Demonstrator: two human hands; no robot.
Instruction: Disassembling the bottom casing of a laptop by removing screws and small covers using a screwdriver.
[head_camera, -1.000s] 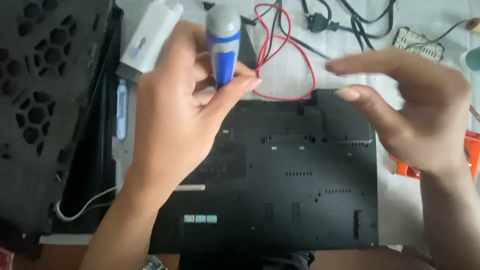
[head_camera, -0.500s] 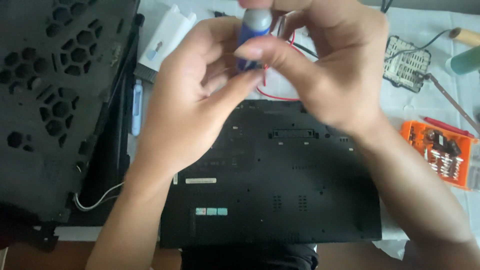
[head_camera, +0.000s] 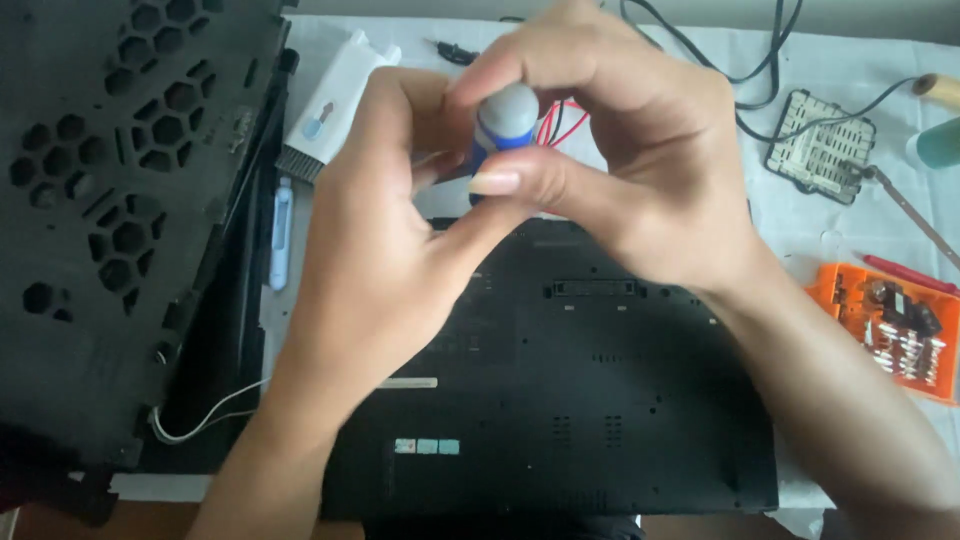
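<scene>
At upper centre, both the left hand (head_camera: 375, 270) and the right hand (head_camera: 620, 150) close around a blue screwdriver (head_camera: 503, 125) above the upturned black laptop (head_camera: 590, 400), seemingly preparing it; next, its hidden tip needs seating squarely.

Head view, close, steeply down onto laptop (head_camera: 560, 400).

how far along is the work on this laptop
Early. Done: laptop lies bottom up, orange bit case open beside it. In hand: both the left hand and right hand grip the blue screwdriver. Left: bottom cover looks fully in place.
</scene>
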